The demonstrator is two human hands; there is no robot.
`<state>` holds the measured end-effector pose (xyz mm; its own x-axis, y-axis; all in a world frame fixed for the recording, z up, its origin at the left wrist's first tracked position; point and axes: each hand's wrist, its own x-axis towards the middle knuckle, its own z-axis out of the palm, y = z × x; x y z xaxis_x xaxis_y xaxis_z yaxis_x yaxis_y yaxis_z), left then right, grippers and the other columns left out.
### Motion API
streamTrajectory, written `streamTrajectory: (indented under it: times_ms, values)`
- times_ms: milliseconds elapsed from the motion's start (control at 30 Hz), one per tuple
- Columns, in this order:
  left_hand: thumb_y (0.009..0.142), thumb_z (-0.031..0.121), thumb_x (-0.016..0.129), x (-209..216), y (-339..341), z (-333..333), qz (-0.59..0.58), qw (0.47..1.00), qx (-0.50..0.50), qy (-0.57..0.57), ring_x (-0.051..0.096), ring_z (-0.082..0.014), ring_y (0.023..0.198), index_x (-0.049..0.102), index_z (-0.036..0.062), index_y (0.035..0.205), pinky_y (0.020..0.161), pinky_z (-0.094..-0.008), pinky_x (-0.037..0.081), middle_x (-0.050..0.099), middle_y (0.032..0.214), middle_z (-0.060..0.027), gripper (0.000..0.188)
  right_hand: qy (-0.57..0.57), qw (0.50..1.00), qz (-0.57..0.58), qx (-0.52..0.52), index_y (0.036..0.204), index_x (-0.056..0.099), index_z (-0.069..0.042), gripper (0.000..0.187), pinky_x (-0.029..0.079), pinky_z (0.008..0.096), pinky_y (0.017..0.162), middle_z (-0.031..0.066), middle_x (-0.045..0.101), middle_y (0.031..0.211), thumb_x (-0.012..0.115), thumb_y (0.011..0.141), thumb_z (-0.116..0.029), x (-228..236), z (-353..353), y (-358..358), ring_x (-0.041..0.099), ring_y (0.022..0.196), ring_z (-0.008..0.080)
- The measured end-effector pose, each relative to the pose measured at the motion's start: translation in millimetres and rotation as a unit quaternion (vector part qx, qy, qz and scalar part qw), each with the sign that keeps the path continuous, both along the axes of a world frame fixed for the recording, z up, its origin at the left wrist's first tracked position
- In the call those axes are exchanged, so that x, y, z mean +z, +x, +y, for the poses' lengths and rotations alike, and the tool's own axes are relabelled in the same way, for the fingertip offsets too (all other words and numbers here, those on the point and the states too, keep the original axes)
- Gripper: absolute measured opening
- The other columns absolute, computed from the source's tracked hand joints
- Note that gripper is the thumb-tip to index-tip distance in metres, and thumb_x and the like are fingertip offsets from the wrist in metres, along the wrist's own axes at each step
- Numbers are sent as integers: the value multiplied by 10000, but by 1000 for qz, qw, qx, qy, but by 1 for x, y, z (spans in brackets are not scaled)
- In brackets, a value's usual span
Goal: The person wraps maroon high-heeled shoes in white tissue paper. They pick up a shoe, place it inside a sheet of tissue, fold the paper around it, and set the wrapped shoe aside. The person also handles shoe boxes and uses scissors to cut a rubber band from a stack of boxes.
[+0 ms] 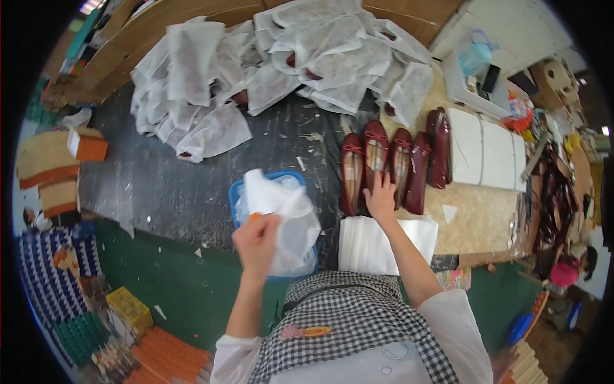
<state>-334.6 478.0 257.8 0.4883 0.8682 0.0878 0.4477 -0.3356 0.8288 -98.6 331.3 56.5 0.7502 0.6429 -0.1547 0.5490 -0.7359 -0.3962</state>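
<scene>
My left hand [256,238] is closed on a thin white shoe bag [281,197], which hangs over a blue plastic basket [233,217] holding clear crumpled plastic. Something small and orange shows at its fingers. My right hand [382,200] has its fingers stretched out at the heel of a dark red ballet flat [376,137], touching it. Several matching flats stand in a row there, among them a left-end flat [352,173] and one at the right [439,147]. Just below my right hand lies a stack of flat white bags [364,246].
Bagged shoes in white wraps [320,54] are heaped along the far side of the black tabletop [173,192]. Tied white boxes [483,150] stand right of the flats, with a white bin [470,89] behind. More dark red shoes [553,198] lie far right.
</scene>
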Motion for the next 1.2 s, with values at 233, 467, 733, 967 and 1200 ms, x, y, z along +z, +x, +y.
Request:
streamTrajectory:
  times_ms: [233,467,733,967,1200]
  values:
    - [825,130,636,-37,18,27,101,991,-38,76,552,-260,546,669,25,828,515,-347,426,573,671,-118,110,235,898,372,-3,1281,469,-4,464,341,377,1015,193,487,1291,536,823,-36,92,-36,29,421,1204,322]
    - [806,165,667,-32,32,-34,27,976,-184,115,559,-245,512,693,103,849,454,-332,439,567,650,-92,80,94,886,388,235,1212,505,-24,395,364,379,980,167,554,1185,568,827,-85,201,-46,-29,487,1099,307]
    - [811,11,601,26,18,0,-57,998,16,37,404,-88,541,574,-35,702,510,-242,316,472,560,-7,122,411,726,541,110,1145,548,-6,318,474,264,780,71,632,993,621,866,-141,176,79,-87,583,889,112]
    - [832,43,628,-10,9,-4,-82,989,38,-120,391,-42,584,630,-63,794,515,-218,303,468,600,13,113,234,944,224,64,1121,560,-25,402,468,371,800,205,603,986,682,766,-171,56,10,-33,595,912,285]
    - [802,73,673,-26,37,11,47,997,-61,27,460,-150,493,665,-21,853,478,-277,356,514,597,-79,107,252,854,451,-55,1369,386,-38,645,357,415,991,231,490,1256,644,783,-114,34,0,-10,482,1119,391]
